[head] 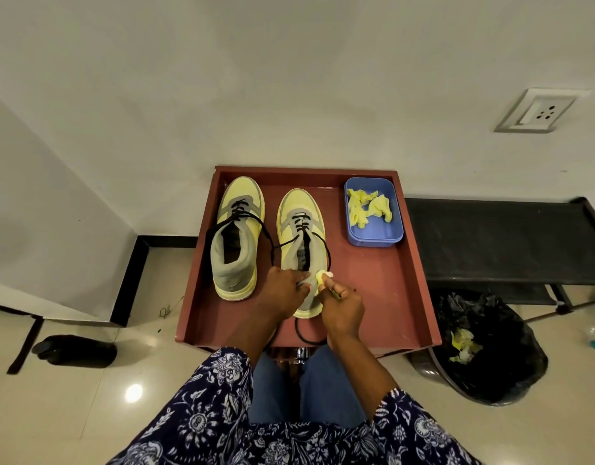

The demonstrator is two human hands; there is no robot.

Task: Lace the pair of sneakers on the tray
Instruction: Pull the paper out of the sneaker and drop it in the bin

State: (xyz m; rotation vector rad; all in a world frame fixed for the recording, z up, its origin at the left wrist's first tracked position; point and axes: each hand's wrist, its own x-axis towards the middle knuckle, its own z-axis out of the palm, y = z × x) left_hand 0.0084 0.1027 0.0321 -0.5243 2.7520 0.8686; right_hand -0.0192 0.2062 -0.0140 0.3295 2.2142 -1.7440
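Two yellow-grey sneakers [269, 243] with loose black laces [272, 245] on the tray [390, 290].

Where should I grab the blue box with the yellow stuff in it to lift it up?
Grip the blue box by its near rim, coming from above on the tray's bare side: its open top leaves the rim free, and the yellow pieces lie farther back.

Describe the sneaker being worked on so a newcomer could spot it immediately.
Find the red-brown tray against the wall. Two yellow-and-grey sneakers stand in it; take the right sneaker, nearer the blue tub. Unlike its neighbour, both hands meet at its heel.
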